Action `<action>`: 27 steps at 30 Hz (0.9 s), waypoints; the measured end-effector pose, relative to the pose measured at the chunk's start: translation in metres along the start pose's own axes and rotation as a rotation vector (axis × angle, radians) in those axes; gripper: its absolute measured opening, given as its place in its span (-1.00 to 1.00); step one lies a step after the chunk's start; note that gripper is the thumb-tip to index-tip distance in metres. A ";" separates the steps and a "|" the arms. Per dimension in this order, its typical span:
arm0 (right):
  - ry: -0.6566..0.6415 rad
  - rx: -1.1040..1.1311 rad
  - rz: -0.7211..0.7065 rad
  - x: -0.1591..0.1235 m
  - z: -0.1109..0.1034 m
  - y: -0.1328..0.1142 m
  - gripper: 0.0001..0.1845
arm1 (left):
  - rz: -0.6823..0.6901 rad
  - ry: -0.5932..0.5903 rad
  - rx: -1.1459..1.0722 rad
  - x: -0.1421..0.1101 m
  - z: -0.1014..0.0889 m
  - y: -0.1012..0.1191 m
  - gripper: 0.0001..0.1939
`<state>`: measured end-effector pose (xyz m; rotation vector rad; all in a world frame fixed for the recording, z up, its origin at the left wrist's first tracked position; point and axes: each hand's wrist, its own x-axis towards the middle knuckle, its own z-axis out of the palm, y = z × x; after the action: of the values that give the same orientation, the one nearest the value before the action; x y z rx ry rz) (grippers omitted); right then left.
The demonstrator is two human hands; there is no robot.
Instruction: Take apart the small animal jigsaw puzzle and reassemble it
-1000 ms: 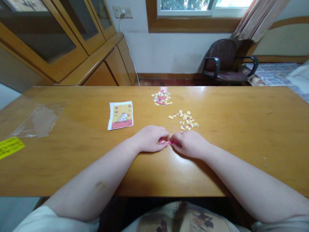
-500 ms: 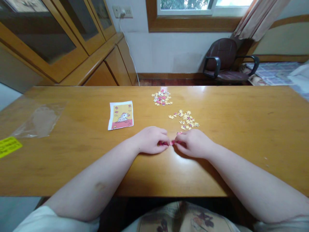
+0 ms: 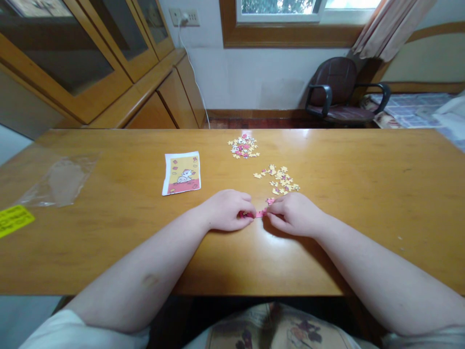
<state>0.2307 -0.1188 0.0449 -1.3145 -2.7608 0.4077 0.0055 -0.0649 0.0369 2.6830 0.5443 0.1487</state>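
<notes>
A short row of pink jigsaw puzzle pieces [image 3: 260, 214] lies on the wooden table, running between my two hands. My left hand [image 3: 231, 210] rests on the table with its curled fingers closed over the row's left end, hiding part of it. At the right end, my right hand [image 3: 295, 214] pinches the pink pieces between thumb and fingertips. Another pink piece [image 3: 270, 200] lies just above the right fingertips. Beyond that hand is a loose group of mostly yellow puzzle pieces [image 3: 284, 180]. Farther back sits a mixed pile of pink, yellow and white pieces [image 3: 243, 147].
A small picture sheet [image 3: 182, 173] with a white animal on yellow and pink lies left of the pieces. Toward the table's left side are a clear plastic bag [image 3: 65, 179] and a yellow label [image 3: 16, 220]. An armchair [image 3: 336, 92] stands beyond the table's far edge.
My right hand has shifted slightly right, showing more of the pink row and the piece above it. My left hand has stayed nearly still, its fingers closing a little more over the row.
</notes>
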 end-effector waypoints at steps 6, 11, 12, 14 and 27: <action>-0.013 -0.018 0.029 0.000 -0.002 -0.002 -0.62 | -0.010 -0.003 0.017 0.000 0.000 0.000 -0.78; -0.003 0.000 0.043 0.000 -0.001 -0.001 -0.62 | -0.012 -0.005 0.018 0.000 -0.001 0.001 -0.78; 0.000 0.001 0.044 0.001 -0.001 -0.001 -0.62 | -0.012 -0.007 0.017 0.000 -0.001 0.001 -0.78; -0.003 -0.004 0.043 0.001 0.000 0.000 -0.62 | -0.013 -0.011 0.013 0.000 -0.001 0.000 -0.77; -0.013 -0.072 0.207 0.001 -0.005 0.002 -0.58 | -0.026 -0.025 -0.001 0.000 -0.001 0.000 -0.74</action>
<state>0.2329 -0.1160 0.0487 -1.6282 -2.6816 0.3314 0.0052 -0.0649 0.0382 2.6722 0.5707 0.1085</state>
